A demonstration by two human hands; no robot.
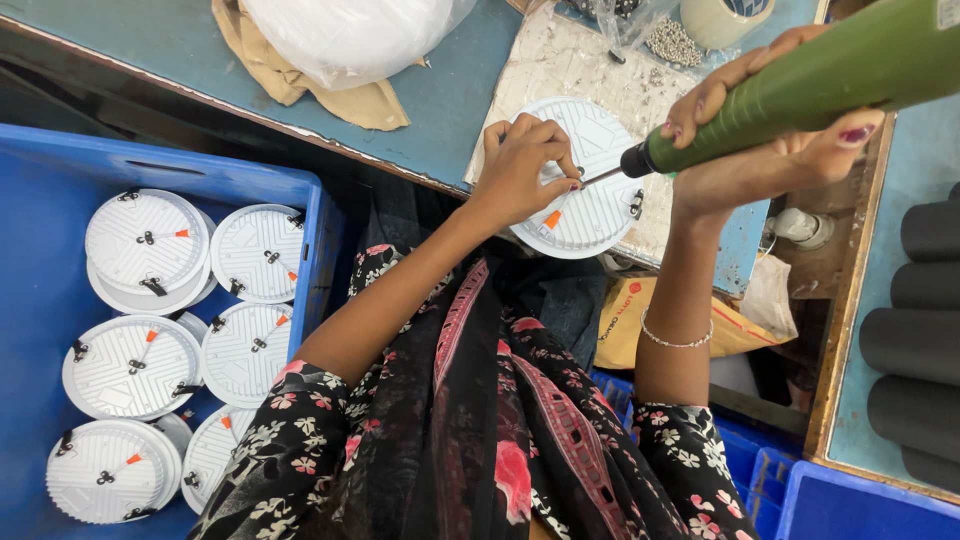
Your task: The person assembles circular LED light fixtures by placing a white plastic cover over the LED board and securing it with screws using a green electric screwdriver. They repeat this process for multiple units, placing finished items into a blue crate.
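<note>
I'm looking straight down at the bench edge: the left hand [525,165] is pinched narrow, fingertips gathered on something tiny, probably a screw, though it is too small to tell, pressed against the back of a round white lamp housing [590,180] that lies on a worn metal plate [545,70] on the blue worktop [450,95]. The right hand [775,130] is wrapped tight around a green powered screwdriver [800,85], and its dark bit meets the housing right beside those left fingertips. To do this well, I'd say keep the driver in line with the fastener, keep the disc pressed flat so it can't spin, and clear the pinching fingers away from the bit once the thread catches. An orange tag [551,219] shows near the housing's lower rim, and a black spring clip [636,204] sits on its right side. Off to the left a blue crate [40,260] holds more of the same discs [140,240], stacked and overlapping. Plenty I can't read: the exact contact point is hidden under the fingers, the driver's rear end is cut off at the frame edge, and the white bag [350,35] at the top is cropped. A heap of small silver fasteners [672,42] lies by a tape roll [722,18], too fine to identify. Dark cylinders [915,340] at the right run out of view.
</note>
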